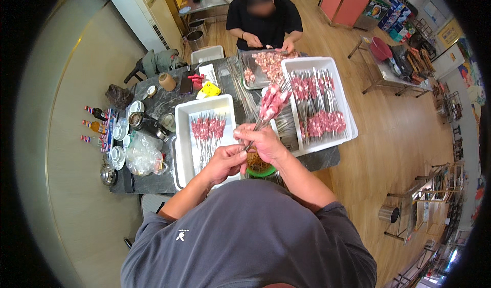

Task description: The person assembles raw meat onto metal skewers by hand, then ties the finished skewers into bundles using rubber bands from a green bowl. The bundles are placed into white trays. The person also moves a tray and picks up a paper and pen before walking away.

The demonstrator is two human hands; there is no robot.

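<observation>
A bundle of metal skewers threaded with raw meat [273, 102] is raised before me, tips pointing away. My right hand [264, 142] grips the shafts just below the meat. At their lower ends, my left hand [226, 163] pinches the bundle. Under my hands, partly hidden, is a green-rimmed bowl [264, 172] with brownish contents that I cannot identify. To the left, a white plastic tub [182, 134] holds a row of meat skewers [208, 129]. Another white tub [351, 123] on the right contains two rows of meat skewers [326, 124].
Across the dark table [161, 184], a person [264, 19] handles meat over a metal tray [251, 83] of cut pieces. Bare skewers [241, 90] lie between the tubs. A thermos [144, 123], stacked crockery [119, 132], a plastic bag [144, 155] and bottles [96, 127] crowd the left side.
</observation>
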